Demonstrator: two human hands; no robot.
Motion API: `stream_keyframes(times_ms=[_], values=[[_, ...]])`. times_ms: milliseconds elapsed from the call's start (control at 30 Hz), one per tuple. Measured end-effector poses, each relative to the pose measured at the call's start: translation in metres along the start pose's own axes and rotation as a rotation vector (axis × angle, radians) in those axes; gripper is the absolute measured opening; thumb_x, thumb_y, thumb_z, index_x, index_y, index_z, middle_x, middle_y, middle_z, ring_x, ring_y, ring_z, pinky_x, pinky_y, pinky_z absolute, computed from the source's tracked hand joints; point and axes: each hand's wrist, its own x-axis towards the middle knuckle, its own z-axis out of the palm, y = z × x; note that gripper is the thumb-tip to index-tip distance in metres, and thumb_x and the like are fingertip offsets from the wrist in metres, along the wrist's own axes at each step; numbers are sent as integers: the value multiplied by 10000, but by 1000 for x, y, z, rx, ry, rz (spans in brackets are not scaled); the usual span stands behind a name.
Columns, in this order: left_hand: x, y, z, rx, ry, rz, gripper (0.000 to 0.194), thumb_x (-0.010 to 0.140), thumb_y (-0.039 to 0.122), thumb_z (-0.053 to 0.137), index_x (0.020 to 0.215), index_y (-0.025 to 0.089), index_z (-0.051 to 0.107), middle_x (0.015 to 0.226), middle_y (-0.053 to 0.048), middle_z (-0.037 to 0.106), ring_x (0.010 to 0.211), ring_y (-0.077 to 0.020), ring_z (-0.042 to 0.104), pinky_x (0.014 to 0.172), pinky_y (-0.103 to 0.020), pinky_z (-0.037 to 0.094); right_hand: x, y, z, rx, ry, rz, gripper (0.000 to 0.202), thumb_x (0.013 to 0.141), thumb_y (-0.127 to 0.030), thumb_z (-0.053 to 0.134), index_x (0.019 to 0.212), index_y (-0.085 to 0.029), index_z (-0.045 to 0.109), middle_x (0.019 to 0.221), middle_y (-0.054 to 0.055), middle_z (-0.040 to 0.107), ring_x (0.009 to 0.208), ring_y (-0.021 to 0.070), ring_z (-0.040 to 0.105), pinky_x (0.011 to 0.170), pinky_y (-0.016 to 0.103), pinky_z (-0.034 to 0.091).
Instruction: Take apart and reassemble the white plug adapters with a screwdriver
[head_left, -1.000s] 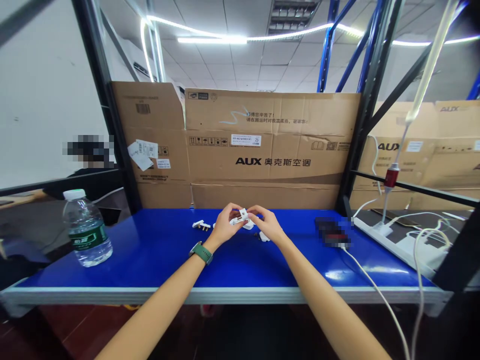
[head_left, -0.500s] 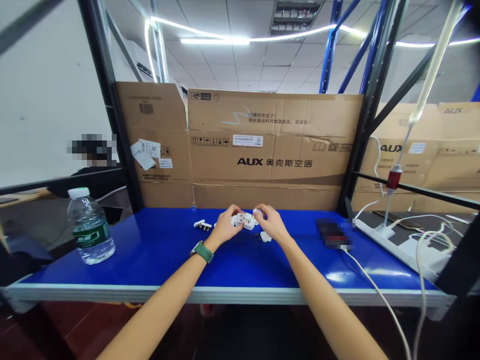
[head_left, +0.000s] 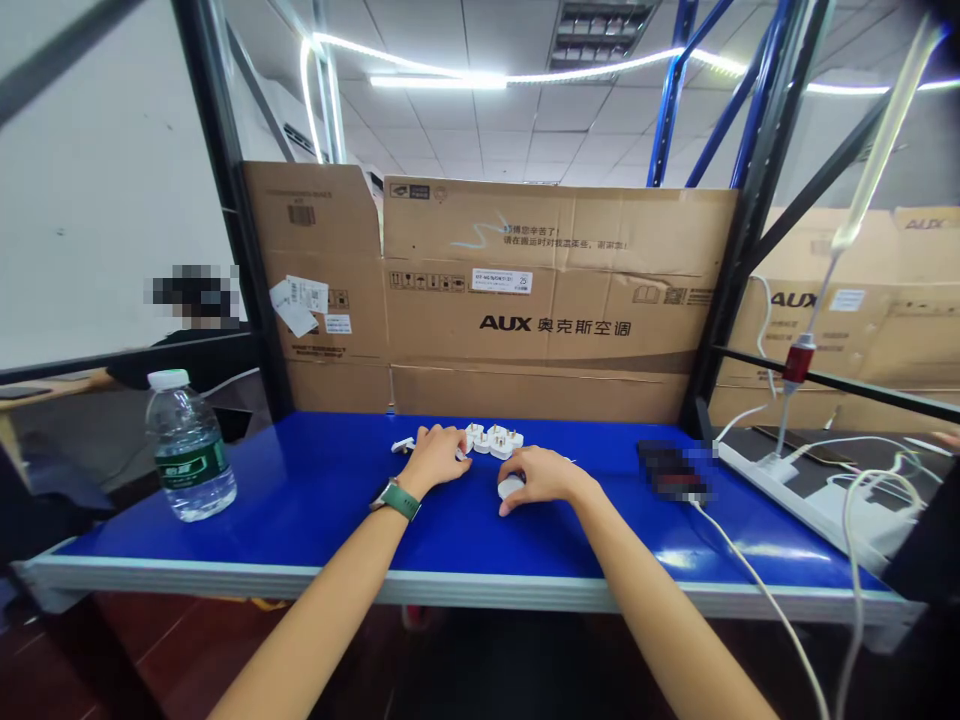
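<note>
Several white plugs (head_left: 498, 442) with metal pins pointing up stand grouped toward the back of the blue table (head_left: 322, 510). My left hand (head_left: 433, 456) is just left of them, low over the table, fingers curled and closed. A bit of white shows at its fingertips, mostly hidden. Between the thumb and fingers of my right hand (head_left: 546, 474) is a rounded white plug cover (head_left: 511, 487), held low in front of the plugs. Left of my left hand lies a white plug part (head_left: 403, 445), partly covered by that hand.
A water bottle (head_left: 191, 450) stands at the table's left. On the right lies a blurred dark device (head_left: 670, 472) with a white cable; beyond it is a white power strip (head_left: 780, 510). A cardboard panel (head_left: 487, 390) closes the back. Another person sits behind, at left.
My hands have moved apart, leaving the plugs uncovered on the table. The right hand has come down and nearer and closed on the white cover; the left has shifted left. The view has shifted slightly.
</note>
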Motion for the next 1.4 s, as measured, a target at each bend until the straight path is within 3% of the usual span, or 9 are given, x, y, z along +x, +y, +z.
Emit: stream_keyframes(times_ms=[233,400,600,733,800,900,1100,1267,1400], values=[[-2,-12,-2,81,-35,-152,166,734,312,643,872,221,666,1000,-84,693,1004,-344,599,900,-488,348,0,1,-1,25,41,-43,383,743,-522,809,1003,-242,774,927,43,670,833,185,599,672,253,360],[-2,-15,2,128,-28,-226,259,753,318,646,985,205,658,1090,-125,660,1039,-360,577,894,-498,360,1,-2,-2,76,40,-73,271,757,-441,809,874,-198,775,833,27,693,755,155,598,668,245,375],[3,-11,10,74,37,-170,475,862,505,595,1214,187,614,1200,-156,662,1154,-382,548,953,-525,332,-2,11,-5,37,-71,75,112,727,-287,797,794,-210,749,754,-7,707,668,133,595,602,230,353],[6,-5,13,95,45,-95,425,875,504,606,1151,182,646,1120,-154,703,1112,-384,573,946,-523,322,-4,21,-5,-1,-54,164,92,722,-230,783,806,-225,745,784,1,718,681,144,604,603,237,345],[8,-3,14,126,41,-54,367,876,481,618,1077,178,666,1071,-159,714,1103,-384,576,947,-520,313,-3,22,-5,-19,44,192,89,759,-271,771,817,-219,728,799,16,712,702,158,602,610,247,343],[10,0,15,160,45,-28,257,884,409,619,991,181,671,1006,-159,720,1080,-369,582,947,-510,301,0,16,-7,-1,316,156,140,883,-347,668,891,-207,673,847,38,685,755,172,595,662,260,376],[8,4,7,85,139,-32,154,838,337,642,902,198,654,948,-119,711,1004,-335,594,922,-489,297,0,-1,-18,223,720,-123,231,1030,-323,410,942,-207,590,958,73,599,890,195,567,823,313,448],[-2,16,-12,-93,266,87,191,877,328,585,1013,210,649,1042,-93,706,1033,-292,578,974,-483,295,-1,-7,-21,589,914,-111,306,1030,-444,420,916,-213,586,794,26,564,768,176,533,722,303,427],[-6,29,-20,-348,74,369,282,843,284,630,1118,224,656,1149,-68,695,1104,-259,584,1035,-423,332,3,-4,-23,1155,904,-123,378,940,-576,539,801,-230,479,655,-29,395,556,128,358,514,256,301]])
